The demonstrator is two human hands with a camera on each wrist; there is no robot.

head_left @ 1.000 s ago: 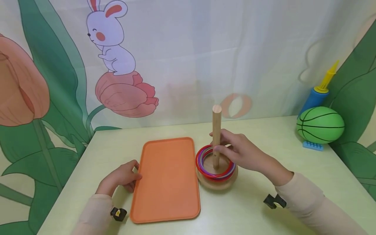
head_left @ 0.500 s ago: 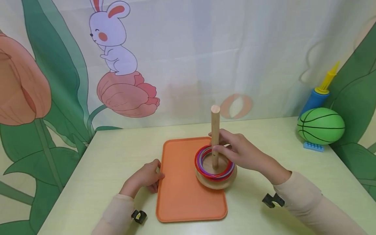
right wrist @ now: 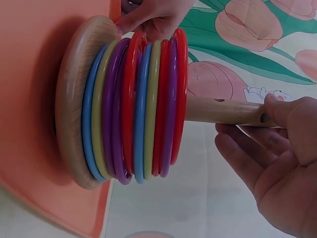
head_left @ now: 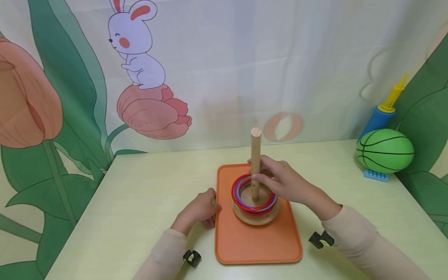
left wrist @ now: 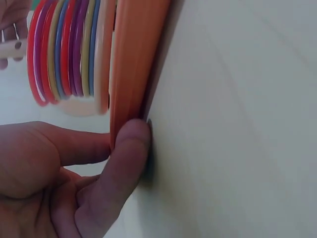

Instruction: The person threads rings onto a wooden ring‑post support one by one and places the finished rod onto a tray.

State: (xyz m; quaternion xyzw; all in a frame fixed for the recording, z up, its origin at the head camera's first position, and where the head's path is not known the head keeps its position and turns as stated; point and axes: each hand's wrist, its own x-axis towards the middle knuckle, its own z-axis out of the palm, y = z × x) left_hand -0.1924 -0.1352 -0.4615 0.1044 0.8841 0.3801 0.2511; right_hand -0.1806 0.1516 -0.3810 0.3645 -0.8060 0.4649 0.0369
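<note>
My left hand [head_left: 200, 210] pinches the left rim of an orange tray [head_left: 259, 251]; the left wrist view shows thumb and finger [left wrist: 128, 163] around that rim. With my right hand [head_left: 287, 182] I hold the upright wooden peg [head_left: 256, 151] of a ring stand. Several red, purple, yellow and blue rings [right wrist: 143, 109] are stacked around the peg, down against its round wooden base [right wrist: 72, 104]. The base is above the tray's upper middle part. Whether it touches the tray or hovers slightly above, I cannot tell.
A green ball [head_left: 385, 151] sits at the table's back right, by a light blue toy brick [head_left: 376, 175]. Behind the ball leans a blue and yellow pump [head_left: 381, 112]. A printed curtain [head_left: 224, 70] hangs along the table's back edge.
My left hand has slid the tray to the right, from beside the ring stand to beneath it. The right hand and the ring stand have stayed nearly in place.
</note>
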